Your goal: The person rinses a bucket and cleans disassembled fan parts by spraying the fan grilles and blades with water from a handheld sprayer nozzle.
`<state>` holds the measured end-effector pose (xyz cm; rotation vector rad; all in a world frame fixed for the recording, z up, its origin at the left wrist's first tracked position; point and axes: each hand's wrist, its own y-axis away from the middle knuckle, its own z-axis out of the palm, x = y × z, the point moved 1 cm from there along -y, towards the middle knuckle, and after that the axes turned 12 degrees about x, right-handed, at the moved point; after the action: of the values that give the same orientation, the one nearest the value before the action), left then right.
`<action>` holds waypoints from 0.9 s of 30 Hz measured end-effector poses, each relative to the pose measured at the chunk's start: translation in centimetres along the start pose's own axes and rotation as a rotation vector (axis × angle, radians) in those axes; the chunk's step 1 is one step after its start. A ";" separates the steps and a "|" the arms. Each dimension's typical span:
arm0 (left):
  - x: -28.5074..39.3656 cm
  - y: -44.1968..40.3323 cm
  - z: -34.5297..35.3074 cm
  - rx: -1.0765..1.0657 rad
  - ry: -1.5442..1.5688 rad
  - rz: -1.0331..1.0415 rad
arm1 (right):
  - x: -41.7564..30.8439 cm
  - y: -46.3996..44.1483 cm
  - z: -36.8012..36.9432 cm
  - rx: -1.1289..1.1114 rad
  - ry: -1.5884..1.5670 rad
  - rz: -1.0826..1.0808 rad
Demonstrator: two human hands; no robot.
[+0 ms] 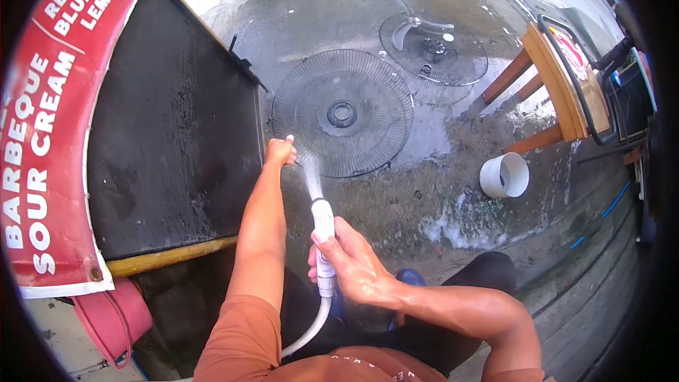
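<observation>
My right hand (353,262) is wrapped round a white spray nozzle (323,223) on a white hose (311,331). Water fans out of its tip toward a round black wire fan grille (341,114). My left hand (281,151) is closed at the grille's lower left edge; its fingers are curled, and whatever they grip is too small to make out. Beyond this grille, at the upper right, a second wire grille (460,64) lies on the wet concrete with grey fan blades (404,32) on it.
A dark board (170,127) and a red lettered banner (53,99) fill the left. At lower left sits a pink bucket (117,318). To the right are a white tub (504,175), soap suds on the floor and a wooden stool (559,85).
</observation>
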<state>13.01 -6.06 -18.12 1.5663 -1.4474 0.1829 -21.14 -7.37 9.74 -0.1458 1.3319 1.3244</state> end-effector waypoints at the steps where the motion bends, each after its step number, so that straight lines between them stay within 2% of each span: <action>1: -1.0 -0.3 0.4 -0.064 0.082 -0.055 | 0.4 0.1 -0.1 -0.027 -0.006 -0.005; 2: -1.9 -0.6 1.2 -0.090 0.080 0.004 | 0.7 0.2 -0.1 -0.074 -0.016 0.000; 4: -2.6 -1.3 2.3 -0.166 0.164 -0.106 | 1.2 0.4 -0.1 -0.163 -0.035 0.007; 5: -2.8 -1.7 3.0 -0.205 0.207 -0.160 | 1.3 0.7 0.1 -0.092 0.018 -0.018; 6: -1.9 -0.3 3.6 -0.184 0.261 -0.143 | 1.4 1.0 0.3 -0.020 0.069 -0.046; 10: 1.1 2.1 5.2 -0.319 0.241 -0.135 | 2.2 1.6 0.5 0.225 0.177 -0.116; 13: 2.0 2.4 6.7 -0.376 0.125 -0.009 | 2.2 2.0 0.6 0.250 0.204 -0.134; 14: 2.2 3.0 8.0 -0.229 0.236 -0.004 | 2.1 2.3 0.8 0.252 0.194 -0.155; 17: 1.0 1.5 9.0 -0.300 0.173 0.142 | 2.0 2.8 1.1 0.229 0.151 -0.199; 18: 1.3 1.7 9.0 -0.274 0.137 0.120 | 2.1 2.8 1.0 0.203 0.129 -0.197; 22: 2.2 2.6 10.1 -0.400 0.537 -0.093 | 2.1 3.3 1.2 0.165 0.186 -0.193; 25: 3.6 3.3 10.2 -0.406 0.367 -0.062 | 2.2 3.9 1.6 0.262 0.195 -0.236; 27: 3.9 3.8 9.9 -0.521 0.318 -0.054 | 2.3 4.0 1.6 0.288 0.225 -0.228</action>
<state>6.24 -15.11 -18.73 1.0908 -1.0907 0.0152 -23.85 -3.46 10.86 -0.2456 1.6297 0.9332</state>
